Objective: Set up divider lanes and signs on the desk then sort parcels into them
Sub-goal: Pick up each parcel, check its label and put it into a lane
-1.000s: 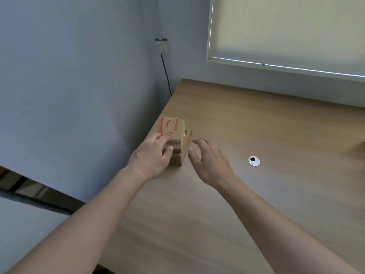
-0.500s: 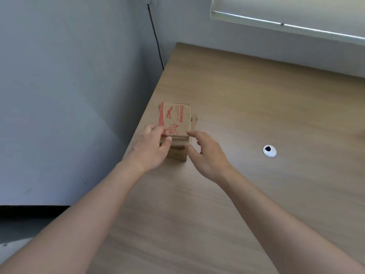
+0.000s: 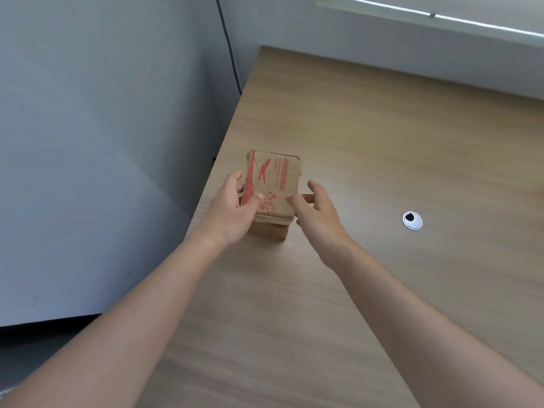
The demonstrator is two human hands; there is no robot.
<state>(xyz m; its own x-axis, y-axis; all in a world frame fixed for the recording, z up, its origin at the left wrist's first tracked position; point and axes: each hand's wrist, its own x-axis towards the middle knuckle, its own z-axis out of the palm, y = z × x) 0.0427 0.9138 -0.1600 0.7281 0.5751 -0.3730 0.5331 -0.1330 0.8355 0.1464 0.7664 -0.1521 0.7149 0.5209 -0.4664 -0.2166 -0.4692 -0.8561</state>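
Cardboard parcels (image 3: 272,187), flat and stacked, gripped by left hand (image 3: 232,210); right hand (image 3: 316,213) spread beside.

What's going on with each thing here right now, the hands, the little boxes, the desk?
Left hand: grips the top parcel's left side.
Right hand: open, fingertips at the parcel's near right corner.
Top parcel: lying on a stack.
Stack of parcels: resting on the desk.
Cable grommet: set in the desk.

The top parcel (image 3: 272,184) has come up off the stack (image 3: 269,229) at its far end, gripped by the left hand (image 3: 232,210), while the right hand (image 3: 319,217) has closed in to touch its near right corner.
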